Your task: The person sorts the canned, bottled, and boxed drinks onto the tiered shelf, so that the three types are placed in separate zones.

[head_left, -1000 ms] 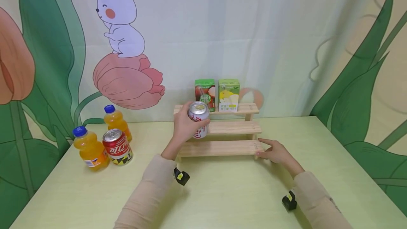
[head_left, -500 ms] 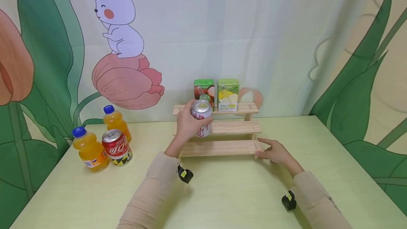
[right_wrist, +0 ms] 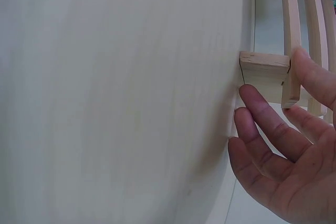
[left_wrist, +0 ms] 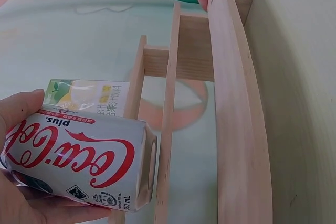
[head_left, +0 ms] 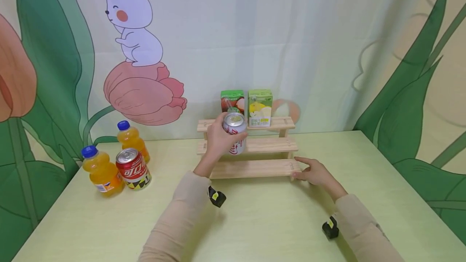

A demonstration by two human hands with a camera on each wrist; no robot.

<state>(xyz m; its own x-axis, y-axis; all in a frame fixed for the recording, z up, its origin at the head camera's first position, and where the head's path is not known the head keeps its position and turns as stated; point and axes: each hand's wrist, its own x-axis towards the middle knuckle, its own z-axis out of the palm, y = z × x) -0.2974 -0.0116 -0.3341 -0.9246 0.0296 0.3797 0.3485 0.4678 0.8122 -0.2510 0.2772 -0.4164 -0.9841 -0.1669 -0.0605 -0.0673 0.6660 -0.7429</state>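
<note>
My left hand (head_left: 217, 137) grips a white Coca-Cola can (head_left: 235, 134), thumb on one side and fingers round the other. In the left wrist view the can (left_wrist: 79, 156) is held with its base close to the edge of the middle step of a three-step wooden rack (head_left: 255, 168). My right hand (head_left: 314, 172) pinches the right end of the rack's lowest step. In the right wrist view the thumb and a finger of the right hand (right_wrist: 294, 156) lie against that step's end, with the other fingers loosely bent beside the leg (right_wrist: 265, 62).
Two juice boxes stand on the top step: a red and green one (head_left: 233, 99), partly behind the can, and a yellow-green one (head_left: 260, 108). At the table's left are two orange drink bottles (head_left: 105, 175) (head_left: 132, 136) and a red can (head_left: 133, 170). A printed curtain (head_left: 313, 51) hangs behind.
The left hand has carried the white can a short way right and slightly up in the head view, along the rack. The right hand keeps its hold on the step's end.
</note>
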